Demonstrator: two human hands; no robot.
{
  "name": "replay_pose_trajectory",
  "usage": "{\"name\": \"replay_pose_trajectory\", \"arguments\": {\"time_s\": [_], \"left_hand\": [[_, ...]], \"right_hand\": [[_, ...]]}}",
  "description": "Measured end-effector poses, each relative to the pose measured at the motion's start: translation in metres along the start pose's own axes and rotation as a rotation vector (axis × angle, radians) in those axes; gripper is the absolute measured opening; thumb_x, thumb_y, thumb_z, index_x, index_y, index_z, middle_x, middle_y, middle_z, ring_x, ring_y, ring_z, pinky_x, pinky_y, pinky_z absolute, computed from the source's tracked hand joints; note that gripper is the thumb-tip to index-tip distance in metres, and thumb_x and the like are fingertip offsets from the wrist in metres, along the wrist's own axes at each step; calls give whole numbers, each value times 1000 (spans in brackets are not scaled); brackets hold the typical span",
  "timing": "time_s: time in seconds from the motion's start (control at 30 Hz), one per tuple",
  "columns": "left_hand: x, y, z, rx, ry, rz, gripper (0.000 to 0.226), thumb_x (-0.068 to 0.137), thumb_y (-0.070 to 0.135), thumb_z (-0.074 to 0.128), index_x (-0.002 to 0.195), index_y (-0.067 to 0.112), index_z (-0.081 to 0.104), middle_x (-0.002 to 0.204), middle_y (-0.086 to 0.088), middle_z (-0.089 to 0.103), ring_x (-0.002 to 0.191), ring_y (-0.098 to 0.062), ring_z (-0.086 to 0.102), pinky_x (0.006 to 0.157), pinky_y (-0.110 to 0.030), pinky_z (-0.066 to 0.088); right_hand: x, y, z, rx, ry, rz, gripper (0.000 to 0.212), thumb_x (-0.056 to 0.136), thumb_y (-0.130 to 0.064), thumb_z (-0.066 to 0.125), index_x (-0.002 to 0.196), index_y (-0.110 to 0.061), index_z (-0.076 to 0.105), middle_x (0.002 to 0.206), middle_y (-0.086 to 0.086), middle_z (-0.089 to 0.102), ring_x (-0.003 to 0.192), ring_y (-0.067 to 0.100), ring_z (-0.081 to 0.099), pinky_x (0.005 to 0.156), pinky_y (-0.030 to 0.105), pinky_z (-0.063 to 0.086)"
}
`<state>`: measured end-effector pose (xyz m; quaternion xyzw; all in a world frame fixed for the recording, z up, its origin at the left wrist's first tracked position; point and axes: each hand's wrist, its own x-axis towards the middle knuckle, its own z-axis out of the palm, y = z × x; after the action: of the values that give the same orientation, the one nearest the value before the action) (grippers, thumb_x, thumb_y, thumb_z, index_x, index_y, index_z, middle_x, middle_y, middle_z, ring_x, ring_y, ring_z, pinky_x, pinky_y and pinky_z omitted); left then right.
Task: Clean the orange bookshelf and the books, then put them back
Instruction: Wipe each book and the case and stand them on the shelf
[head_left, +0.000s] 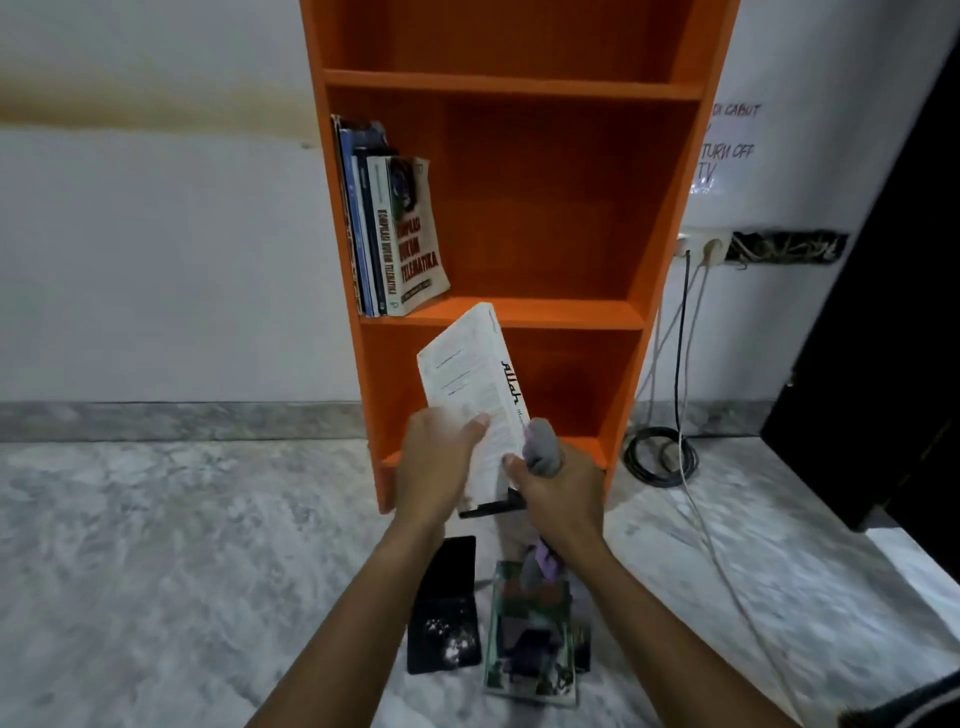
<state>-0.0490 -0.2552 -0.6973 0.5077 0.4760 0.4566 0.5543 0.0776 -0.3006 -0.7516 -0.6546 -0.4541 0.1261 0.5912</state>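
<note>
Two bare forearms reach forward from the bottom edge over a grey-white marbled floor (156, 545). Below them on that floor lie a black book (447, 608) and, just to its right, a green-covered book (530, 639), both flat and near the foot of the orange bookshelf (670, 171). The left hand (436, 467) pinches a white book (475, 384) by its lower end, thumb across the printed cover, holding it tilted with the spine to the right and its top reaching the middle shelf's front edge. The right hand (563, 493) is pressed shut around a grey cloth (543, 447), whose bunched end pokes up against the book's lower spine; more cloth hangs beneath the wrist. On the middle shelf, a row of books (384, 228) stands against the left wall, the outermost leaning slightly. The other shelves show bare orange board. Behind is a pale wall with a grey skirting band. To the right, cables (680, 364) drop from a wall socket (701, 247) to a black coil on the floor, beside a dark door.
</note>
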Motion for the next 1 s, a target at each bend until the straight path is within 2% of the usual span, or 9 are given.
{"name": "replay_pose_trajectory", "arguments": {"time_s": [0.07, 0.13, 0.3, 0.4, 0.5, 0.67, 0.77, 0.87, 1.0], "left_hand": [[-4, 2, 16, -73, -119, -75, 65, 86, 45, 76, 134, 25, 36, 120, 3, 58, 98, -14, 63, 73, -33, 58], [3, 7, 19, -174, -47, -84, 73, 82, 39, 81, 132, 24, 30, 115, -4, 59, 97, -21, 67, 81, -42, 60], [28, 31, -2, -478, -87, -177, 45, 89, 20, 66, 133, 19, 54, 115, -17, 73, 102, -35, 72, 88, -56, 59], [36, 65, -7, -485, -233, -48, 26, 102, 18, 55, 127, 14, 61, 117, -13, 74, 103, -33, 72, 86, -48, 58], [43, 104, -12, -434, -308, 43, 20, 101, 16, 54, 118, 18, 65, 117, -8, 75, 110, -32, 69, 96, -51, 55], [63, 148, -21, -321, -403, 64, 23, 99, 17, 58, 122, 18, 62, 117, -7, 75, 113, -34, 69, 100, -56, 52], [86, 163, -22, -304, -425, 94, 29, 99, 18, 58, 128, 18, 60, 122, -9, 73, 113, -33, 69, 99, -55, 53], [114, 170, -16, -208, -444, 115, 26, 99, 25, 58, 124, 20, 61, 119, -9, 74, 109, -32, 70, 93, -53, 56], [146, 168, -8, 169, -473, 143, 27, 94, 37, 64, 118, 23, 59, 112, -9, 73, 103, -32, 69, 92, -50, 57]], "right_hand": [[-8, -3, 6, -159, 45, -211, 38, 82, -14, 74, 66, -32, 46, 53, -13, 51, 49, 5, 47, 45, 15, 27], [-14, -11, 9, -290, 24, -389, 20, 73, -13, 72, 80, -25, 58, 71, -12, 58, 59, 6, 51, 50, 15, 33], [-5, -31, 12, -476, -106, -533, 67, 72, -25, 71, 137, -19, 55, 133, 5, 59, 109, 27, 63, 78, 35, 57], [18, -53, 6, -360, -135, -560, 58, 93, -48, 57, 146, -25, 47, 146, -2, 49, 133, 20, 47, 112, 45, 36], [54, -65, -2, -299, -113, -432, 59, 98, -60, 48, 151, -35, 37, 155, -8, 38, 141, 15, 40, 120, 52, 23], [122, -98, -23, 123, -46, -187, 48, 95, -45, 67, 138, -30, 52, 130, -7, 60, 106, 6, 65, 83, 34, 59], [172, -107, -29, 414, -129, 34, 30, 91, -20, 75, 119, -13, 69, 110, 8, 77, 99, 27, 75, 89, 50, 60], [203, -104, -25, 595, -228, 162, 24, 90, -7, 73, 114, -6, 72, 105, 13, 78, 97, 32, 76, 82, 42, 62], [241, -80, -6, 701, -109, 169, 27, 82, -5, 79, 109, -5, 74, 103, 19, 77, 94, 35, 76, 86, 48, 61]]}}
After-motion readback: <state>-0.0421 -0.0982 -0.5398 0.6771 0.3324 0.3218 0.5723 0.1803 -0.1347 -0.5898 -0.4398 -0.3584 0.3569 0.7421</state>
